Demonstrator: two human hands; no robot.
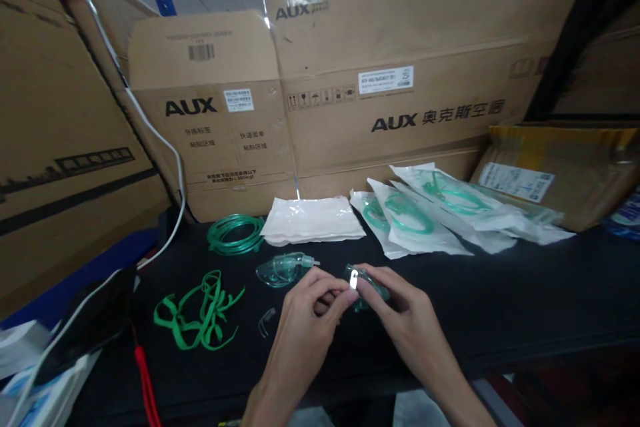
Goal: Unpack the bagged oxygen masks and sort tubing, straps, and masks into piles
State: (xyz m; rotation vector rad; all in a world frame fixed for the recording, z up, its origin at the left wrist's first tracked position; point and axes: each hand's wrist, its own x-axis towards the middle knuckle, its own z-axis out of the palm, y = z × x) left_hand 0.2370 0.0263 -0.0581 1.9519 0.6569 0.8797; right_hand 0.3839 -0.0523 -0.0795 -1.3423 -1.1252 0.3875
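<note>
My left hand (307, 317) is closed in a pinch at a small shiny metal strip (354, 278), which looks like a nose clip. My right hand (407, 310) is closed around a clear green oxygen mask (381, 289), mostly hidden by the fingers. The strip lies against the mask, between both thumbs. Just beyond my left hand rests a second clear green mask (280, 271) with a pale connector. To its left are a tangle of green elastic straps (207, 313) and a few small clear pieces (267, 322).
Coiled green tubing (213, 240) lies at the back, beside a stack of white pouches (313, 220). Several pouches with green tubing (407, 213) overlap farther right. Cardboard (325, 107) walls the black table (525, 293). A white cable (175, 153) hangs left; a carton (575, 173) stands right.
</note>
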